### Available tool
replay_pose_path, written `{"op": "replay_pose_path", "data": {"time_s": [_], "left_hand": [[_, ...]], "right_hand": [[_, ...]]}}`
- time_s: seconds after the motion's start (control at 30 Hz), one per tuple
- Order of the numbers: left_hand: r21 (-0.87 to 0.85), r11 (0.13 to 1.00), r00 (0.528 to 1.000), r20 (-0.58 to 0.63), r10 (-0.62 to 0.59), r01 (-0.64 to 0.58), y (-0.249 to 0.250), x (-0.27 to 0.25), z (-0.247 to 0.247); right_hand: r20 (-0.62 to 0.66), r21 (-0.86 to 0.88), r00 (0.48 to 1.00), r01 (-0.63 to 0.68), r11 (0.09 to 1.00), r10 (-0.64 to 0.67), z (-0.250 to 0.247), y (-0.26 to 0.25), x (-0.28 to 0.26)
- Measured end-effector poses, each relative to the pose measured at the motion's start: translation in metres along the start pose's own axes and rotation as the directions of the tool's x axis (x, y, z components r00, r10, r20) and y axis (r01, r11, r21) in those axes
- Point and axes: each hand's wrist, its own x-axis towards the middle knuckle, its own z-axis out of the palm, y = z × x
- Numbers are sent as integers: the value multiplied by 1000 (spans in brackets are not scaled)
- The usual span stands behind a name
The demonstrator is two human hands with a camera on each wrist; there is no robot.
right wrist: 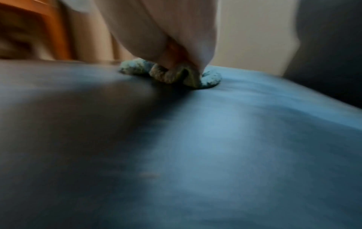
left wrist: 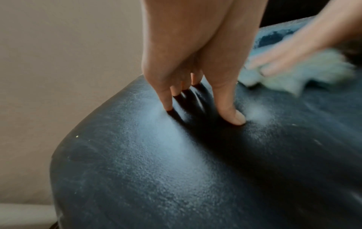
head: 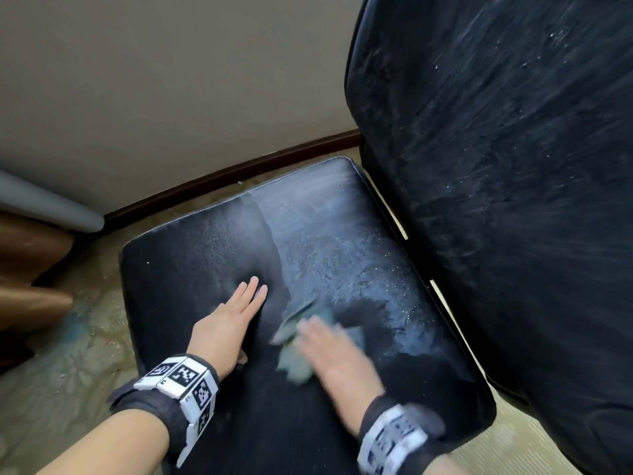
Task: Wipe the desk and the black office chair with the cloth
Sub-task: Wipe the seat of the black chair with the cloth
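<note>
The black office chair's seat (head: 212, 241) fills the middle of the head view, with its backrest (head: 496, 166) rising on the right. Both carry pale dust streaks and specks. My left hand (head: 236, 317) lies flat on the seat's left half, fingers straight and pressing into the cushion (left wrist: 156, 170). My right hand (head: 329, 351) is blurred with motion and presses a crumpled pale green-blue cloth (head: 291, 365) onto the seat with flat fingers. The cloth (right wrist: 168, 74) bunches under the right hand (right wrist: 176, 46) in the right wrist view. It also shows beside the left hand (left wrist: 201, 111), as cloth (left wrist: 305, 77).
A beige wall (head: 171, 80) with a dark baseboard (head: 239, 169) stands just behind the chair. A grey rounded edge (head: 44, 204) and brown wooden furniture (head: 30, 269) sit at the left. Worn patterned floor (head: 75, 354) surrounds the seat.
</note>
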Motion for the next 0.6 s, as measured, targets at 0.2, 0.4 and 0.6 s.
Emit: {"op": "replay_pose_path", "data": {"time_s": [0.2, 0.4, 0.6], "left_hand": [[-23, 1000, 1000, -6, -17, 17, 3, -2, -2], [-6, 1000, 1000, 17, -14, 14, 3, -2, -5], [-14, 999, 999, 24, -30, 31, 6, -3, -6]], "right_hand": [[204, -35, 885, -422, 906, 419, -5, -6, 20], [82, -6, 992, -95, 995, 95, -11, 15, -55], [207, 66, 638, -766, 640, 742, -42, 63, -44]]}}
